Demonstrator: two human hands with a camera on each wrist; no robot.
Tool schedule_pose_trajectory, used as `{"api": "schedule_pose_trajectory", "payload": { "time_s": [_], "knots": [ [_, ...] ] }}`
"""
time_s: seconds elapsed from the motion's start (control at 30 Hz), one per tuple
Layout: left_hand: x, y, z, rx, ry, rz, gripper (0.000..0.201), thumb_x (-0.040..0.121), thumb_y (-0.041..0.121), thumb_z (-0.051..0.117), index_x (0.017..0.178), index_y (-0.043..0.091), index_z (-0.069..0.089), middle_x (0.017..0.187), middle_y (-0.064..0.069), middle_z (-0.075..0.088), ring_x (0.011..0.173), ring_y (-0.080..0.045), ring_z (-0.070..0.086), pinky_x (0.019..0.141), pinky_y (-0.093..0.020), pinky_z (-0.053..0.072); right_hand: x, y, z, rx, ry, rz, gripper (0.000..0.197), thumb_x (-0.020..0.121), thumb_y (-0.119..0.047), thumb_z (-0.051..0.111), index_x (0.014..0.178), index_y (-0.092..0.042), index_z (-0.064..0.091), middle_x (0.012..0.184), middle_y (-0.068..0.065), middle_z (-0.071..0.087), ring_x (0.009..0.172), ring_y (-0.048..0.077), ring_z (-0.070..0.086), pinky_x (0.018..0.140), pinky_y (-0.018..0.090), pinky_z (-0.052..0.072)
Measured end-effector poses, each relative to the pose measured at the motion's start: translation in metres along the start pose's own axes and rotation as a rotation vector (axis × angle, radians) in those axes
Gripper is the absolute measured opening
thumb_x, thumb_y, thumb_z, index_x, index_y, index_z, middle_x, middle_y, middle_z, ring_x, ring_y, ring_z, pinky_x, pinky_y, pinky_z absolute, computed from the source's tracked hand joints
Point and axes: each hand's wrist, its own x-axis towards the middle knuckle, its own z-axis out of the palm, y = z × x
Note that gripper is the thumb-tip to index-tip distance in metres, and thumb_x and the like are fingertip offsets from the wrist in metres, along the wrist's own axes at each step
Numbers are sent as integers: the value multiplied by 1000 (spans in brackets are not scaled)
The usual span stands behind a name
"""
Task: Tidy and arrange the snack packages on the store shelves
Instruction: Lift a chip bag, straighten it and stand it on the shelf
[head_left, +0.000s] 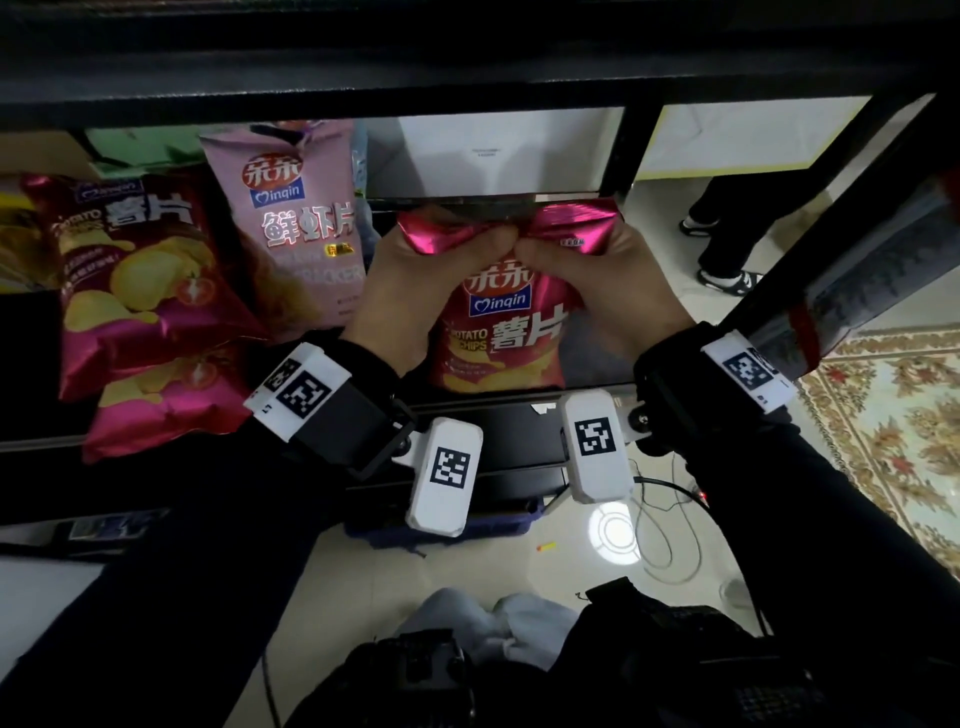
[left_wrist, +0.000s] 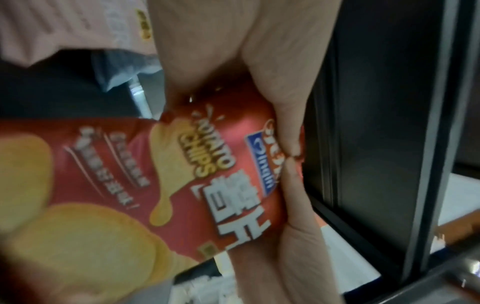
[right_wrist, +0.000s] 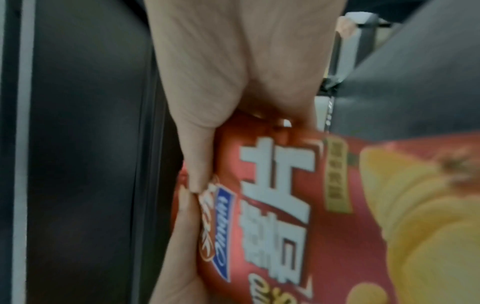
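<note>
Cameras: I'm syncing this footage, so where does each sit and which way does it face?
Head: on the head, looking down at the shelf; both hands and forearms show.
Left wrist: along the left hand at the red potato chips bag.
Right wrist: along the right hand at that bag.
All three share the bag and both thumbs.

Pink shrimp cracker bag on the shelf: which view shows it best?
The head view: the pink shrimp cracker bag stands upright with its whole front readable, left of the potato chip bag that both hands grip. The left wrist view catches only a blurred pink corner; the right wrist view shows none.
</note>
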Motion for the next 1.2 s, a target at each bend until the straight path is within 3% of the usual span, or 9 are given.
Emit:
{"api": "schedule_pose_trajectory", "payload": {
  "time_s": [0.1, 0.27, 0.37, 0.5, 0.67, 0.83, 0.97, 1.07, 1.2],
  "knots": [
    [-5, -6, 8, -149, 14, -88, 14, 85, 1, 66, 85, 14, 70, 83, -5, 75, 78, -21, 72, 68, -30, 57, -4, 3, 6, 180, 34, 39, 18, 88, -9, 64, 103, 2, 64, 111, 28, 64, 102, 44, 63, 95, 55, 49],
    [-9, -6, 15, -320, 168, -298, 43, 89, 26, 64, 124, 1, 59, 113, -19, 69, 96, -32, 69, 82, -41, 58, -8, 11, 9, 317, 115, 114, 36, 92, -22, 57, 118, 3, 60, 118, 27, 63, 107, 41, 62, 93, 50, 51],
    [-10, -8, 11, -424, 128, -356, 49, 95, 36, 53, 130, 3, 55, 121, -19, 65, 105, -35, 66, 88, -45, 56, -11, 11, 8, 481, 65, 159, 41, 96, -35, 46, 96, -7, 75, 104, 18, 71, 97, 33, 69, 79, 43, 57],
    [-10, -10, 3, -528, 54, -320, 45, 101, 41, 34, 107, 9, 64, 97, -10, 74, 89, -24, 72, 73, -37, 58, -12, 13, 6, 555, 12, 140, 58, 99, -40, 29, 90, -8, 76, 94, 17, 73, 87, 30, 71, 72, 40, 58],
    [0, 1, -30, -749, 122, -273, 60, 104, 37, 23, 87, 22, 78, 111, 15, 66, 110, -9, 62, 95, -48, 39, -5, 1, -20, 743, 234, 27, 50, 102, -39, 25, 132, -9, 50, 94, 15, 72, 84, 30, 71, 71, 43, 58],
    [-5, 4, -22, -227, -88, -488, 52, 99, 52, 30, 145, 30, 36, 148, -5, 41, 136, -22, 37, 103, -51, 32, -6, -16, -14, 354, 279, -215, 49, 102, -44, 26, 111, -18, 67, 111, 10, 70, 105, 29, 66, 92, 46, 52],
    [-10, 3, 3, -382, -260, -619, 79, 82, 66, 48, 143, 17, 41, 138, -18, 53, 122, -36, 54, 101, -59, 41, -20, -10, 10, -251, 140, -477, 33, 99, -28, 38, 106, -19, 69, 107, -7, 70, 108, 13, 64, 93, 41, 51],
    [-5, -6, 10, -509, -159, -515, 42, 95, 37, 48, 128, 12, 54, 114, -11, 68, 100, -25, 68, 89, -49, 54, -26, 6, 9, -445, -54, -450, 35, 98, -18, 35, 107, -5, 66, 113, 3, 65, 115, 6, 55, 105, 28, 40],
    [0, -20, -4, -365, -42, -413, 40, 96, 8, 48, 136, 9, 48, 121, -9, 65, 102, -20, 66, 78, -40, 59, -26, 6, -3, -367, 149, -356, 20, 96, -13, 50, 111, -16, 63, 115, 6, 66, 106, 4, 61, 94, 21, 46]
  ]
}}
